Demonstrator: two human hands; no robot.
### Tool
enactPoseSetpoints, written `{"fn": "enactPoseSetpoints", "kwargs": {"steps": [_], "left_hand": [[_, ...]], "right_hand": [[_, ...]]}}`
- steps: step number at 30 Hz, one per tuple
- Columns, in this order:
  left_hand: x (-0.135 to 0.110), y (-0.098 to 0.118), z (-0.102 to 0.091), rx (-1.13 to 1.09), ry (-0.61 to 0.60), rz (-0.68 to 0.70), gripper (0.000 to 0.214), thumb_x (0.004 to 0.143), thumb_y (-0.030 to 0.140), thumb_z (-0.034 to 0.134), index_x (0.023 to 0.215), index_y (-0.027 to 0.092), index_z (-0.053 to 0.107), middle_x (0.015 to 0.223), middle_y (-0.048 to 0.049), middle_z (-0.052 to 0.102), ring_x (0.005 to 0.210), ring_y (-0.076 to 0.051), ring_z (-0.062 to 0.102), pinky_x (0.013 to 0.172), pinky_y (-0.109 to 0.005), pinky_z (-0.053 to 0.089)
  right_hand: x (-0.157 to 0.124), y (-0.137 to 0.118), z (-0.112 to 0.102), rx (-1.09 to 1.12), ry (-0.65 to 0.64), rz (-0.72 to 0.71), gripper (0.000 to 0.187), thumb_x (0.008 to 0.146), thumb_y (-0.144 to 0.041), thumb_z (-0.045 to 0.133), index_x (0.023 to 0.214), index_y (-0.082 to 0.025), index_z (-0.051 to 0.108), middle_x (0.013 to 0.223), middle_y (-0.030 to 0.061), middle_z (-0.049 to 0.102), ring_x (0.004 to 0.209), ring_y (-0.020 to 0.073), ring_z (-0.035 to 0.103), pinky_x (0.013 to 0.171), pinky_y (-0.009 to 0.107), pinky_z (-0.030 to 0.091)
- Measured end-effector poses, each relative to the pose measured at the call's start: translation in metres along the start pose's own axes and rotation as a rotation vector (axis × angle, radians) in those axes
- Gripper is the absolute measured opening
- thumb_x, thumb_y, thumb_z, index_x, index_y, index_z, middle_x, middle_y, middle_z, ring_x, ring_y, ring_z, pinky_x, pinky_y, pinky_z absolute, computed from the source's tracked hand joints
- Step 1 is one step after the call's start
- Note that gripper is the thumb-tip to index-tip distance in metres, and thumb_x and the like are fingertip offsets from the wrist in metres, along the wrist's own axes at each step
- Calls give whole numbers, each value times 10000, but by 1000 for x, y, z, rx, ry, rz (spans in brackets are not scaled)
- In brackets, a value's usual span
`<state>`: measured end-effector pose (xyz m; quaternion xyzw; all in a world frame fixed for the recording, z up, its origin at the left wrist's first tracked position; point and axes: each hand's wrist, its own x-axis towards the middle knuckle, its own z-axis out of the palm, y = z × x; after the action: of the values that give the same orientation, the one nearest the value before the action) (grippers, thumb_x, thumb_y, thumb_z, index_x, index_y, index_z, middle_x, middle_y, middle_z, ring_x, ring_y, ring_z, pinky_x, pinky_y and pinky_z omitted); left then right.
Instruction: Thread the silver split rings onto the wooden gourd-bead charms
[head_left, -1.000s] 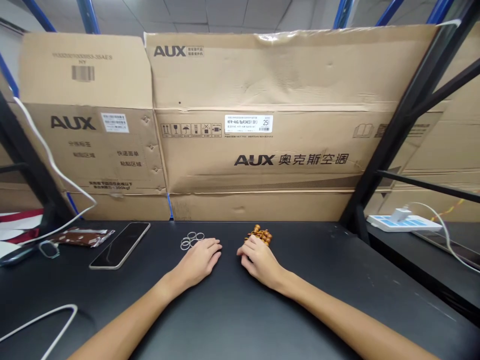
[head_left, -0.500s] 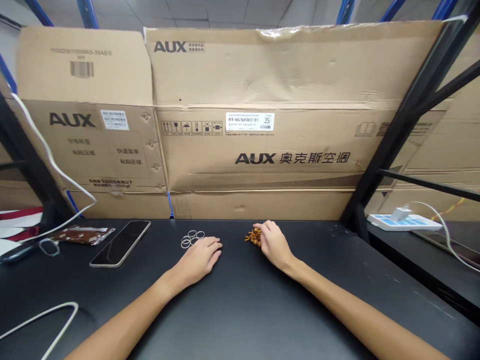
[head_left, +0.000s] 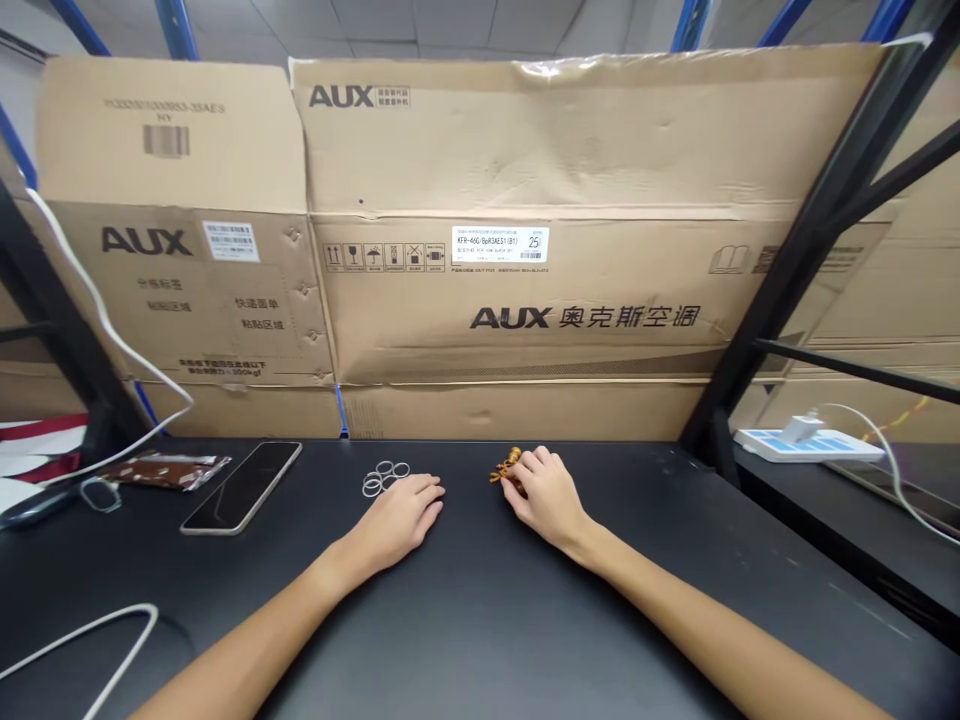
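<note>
Mid-frame on the table (head_left: 480, 600), the right hand (head_left: 551, 495) curls its grip over the brown beads (head_left: 505, 468), perhaps pinching one, while the left hand (head_left: 401, 515) rests flat and empty beside the rings (head_left: 384, 478); lifting a bead needs fingertip precision.

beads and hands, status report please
Right hand on the brown beads, grip unclear. Left hand flat on table beside the rings. Phone lies further left, apart.

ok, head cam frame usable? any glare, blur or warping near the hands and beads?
Head view: soft even light, faint shadows on the table; left hand and right hand sharp, beads small but legible; glare on the tape atop the cardboard box; wide-angle warp tilts the black post at the right edge.
</note>
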<state>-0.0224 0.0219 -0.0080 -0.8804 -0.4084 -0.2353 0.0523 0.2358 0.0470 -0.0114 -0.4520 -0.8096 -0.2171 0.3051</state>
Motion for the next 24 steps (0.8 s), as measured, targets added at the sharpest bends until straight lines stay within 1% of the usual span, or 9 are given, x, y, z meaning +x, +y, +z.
{"fn": "enactPoseSetpoints", "kwargs": {"steps": [4,11,16,18,21,24], "left_hand": [[1,3,-3,-4,-12,-4,286,935,263,423,1122,184,624,1206,-82,621,1107,-216,581,986,-375,460],[1,3,-3,-3,-22,-12,285,932,257,425,1113,180,631,1204,-89,621,1105,-221,584,985,-378,462],[-2,3,0,-15,-17,-32,283,929,274,444,1136,183,614,1221,-90,608,1129,-216,565,998,-375,448],[-3,6,2,16,-1,-40,281,926,282,455,1132,177,614,1235,-98,598,1155,-233,545,1015,-402,427],[-3,9,7,100,50,-76,291,916,308,475,1116,149,616,1252,-134,582,1200,-293,503,1026,-481,391],[-3,11,12,135,76,-124,319,922,331,457,1107,124,613,1227,-165,594,1195,-324,504,997,-513,406]], "right_hand": [[-3,0,5,-19,-64,-20,172,851,-238,538,700,-182,597,801,87,617,787,224,474,684,338,332],[-3,0,5,70,-110,-21,154,866,-192,507,742,-183,598,837,91,606,788,226,478,672,333,363],[-3,-10,2,191,-143,-34,121,871,-164,505,816,-181,612,860,75,596,812,214,493,745,349,402],[-4,-18,1,216,-153,-54,110,871,-171,512,829,-184,613,861,70,592,833,217,500,763,360,408],[-5,-28,-2,238,-172,-83,116,883,-174,503,841,-184,610,830,62,590,835,221,503,769,371,421],[-5,-31,-3,326,-183,-136,128,893,-157,481,864,-183,603,834,62,593,818,209,517,777,365,445]]}}
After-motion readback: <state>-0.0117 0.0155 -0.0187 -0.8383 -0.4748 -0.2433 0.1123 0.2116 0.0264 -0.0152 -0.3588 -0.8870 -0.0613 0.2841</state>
